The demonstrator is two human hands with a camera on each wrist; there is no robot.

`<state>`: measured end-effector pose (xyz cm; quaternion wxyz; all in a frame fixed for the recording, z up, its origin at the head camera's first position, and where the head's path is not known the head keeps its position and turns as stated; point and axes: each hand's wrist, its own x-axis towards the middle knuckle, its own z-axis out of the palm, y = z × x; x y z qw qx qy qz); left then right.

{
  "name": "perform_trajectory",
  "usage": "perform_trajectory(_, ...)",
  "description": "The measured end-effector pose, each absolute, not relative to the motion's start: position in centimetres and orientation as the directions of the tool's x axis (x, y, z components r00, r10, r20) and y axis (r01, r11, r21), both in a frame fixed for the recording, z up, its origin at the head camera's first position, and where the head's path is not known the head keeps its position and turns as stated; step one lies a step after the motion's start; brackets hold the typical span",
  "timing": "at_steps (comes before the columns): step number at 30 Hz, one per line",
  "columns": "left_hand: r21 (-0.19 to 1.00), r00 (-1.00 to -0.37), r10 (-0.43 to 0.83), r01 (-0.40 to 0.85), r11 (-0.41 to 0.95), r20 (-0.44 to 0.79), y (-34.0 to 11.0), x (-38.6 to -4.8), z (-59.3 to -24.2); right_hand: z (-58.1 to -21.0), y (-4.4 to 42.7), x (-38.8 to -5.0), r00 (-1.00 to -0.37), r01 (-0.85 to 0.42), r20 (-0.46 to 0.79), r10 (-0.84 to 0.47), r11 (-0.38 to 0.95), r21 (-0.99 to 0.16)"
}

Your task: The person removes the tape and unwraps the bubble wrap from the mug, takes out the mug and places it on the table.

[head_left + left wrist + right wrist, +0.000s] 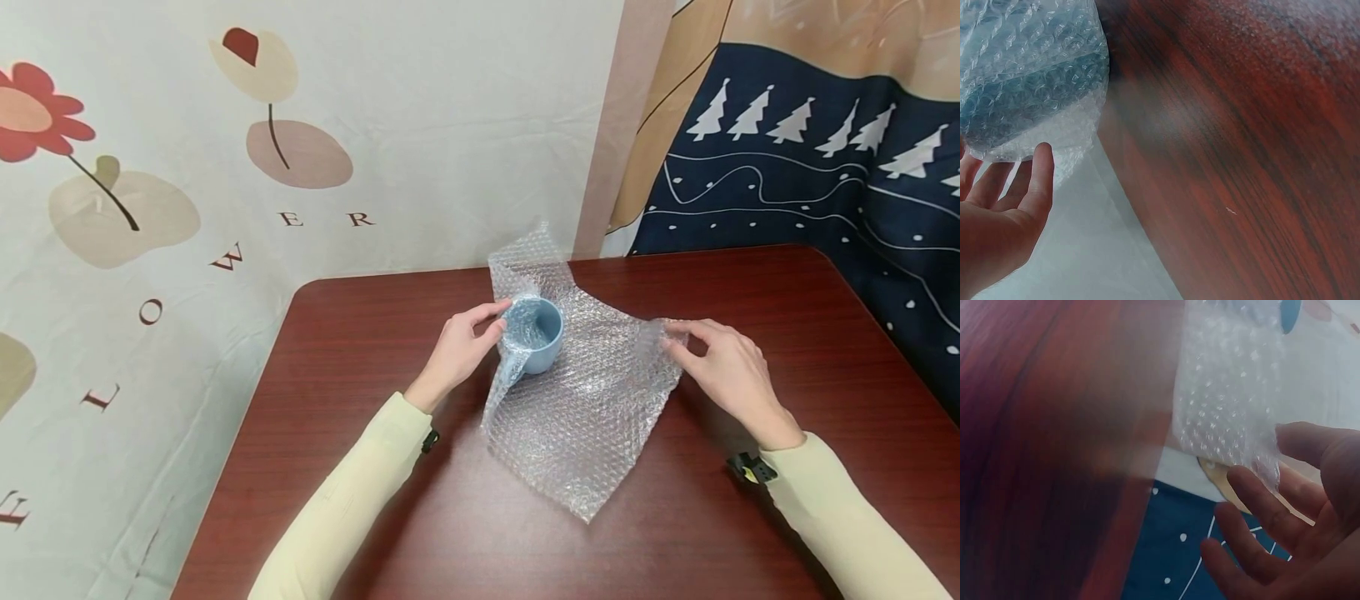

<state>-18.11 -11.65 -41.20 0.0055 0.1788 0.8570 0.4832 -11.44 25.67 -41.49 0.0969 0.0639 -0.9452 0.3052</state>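
Observation:
A light blue cup [542, 360] stands upright on a sheet of bubble wrap [592, 425], with part of the sheet folded over its left side and opening. My left hand [459, 348] pinches that folded part at the cup's left rim with thumb and fingers. In the left wrist view, the fingers touch the bubble wrap [1041, 81], through which the blue shows. Out to the right, my right hand [729, 371] pinches the sheet's right corner and lifts it off the tabletop. The right wrist view has the bubble wrap [1229, 387] held between thumb and index finger, other fingers spread.
The dark red wooden table [345, 333] has rounded far corners. Behind it hangs a pale cloth [450, 150] with printed flowers and letters. To the right is a navy cloth [787, 183] with white trees. The wrap's far corner reaches the table's back edge.

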Motion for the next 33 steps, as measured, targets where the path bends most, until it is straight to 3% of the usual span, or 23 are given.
perform_trajectory(33,0.823,-0.938,0.310,0.298,0.484,0.157,-11.6,-18.1,-41.1,-43.4,27.8,-12.4,-0.981,-0.180,0.008,-0.194,0.894,-0.411)
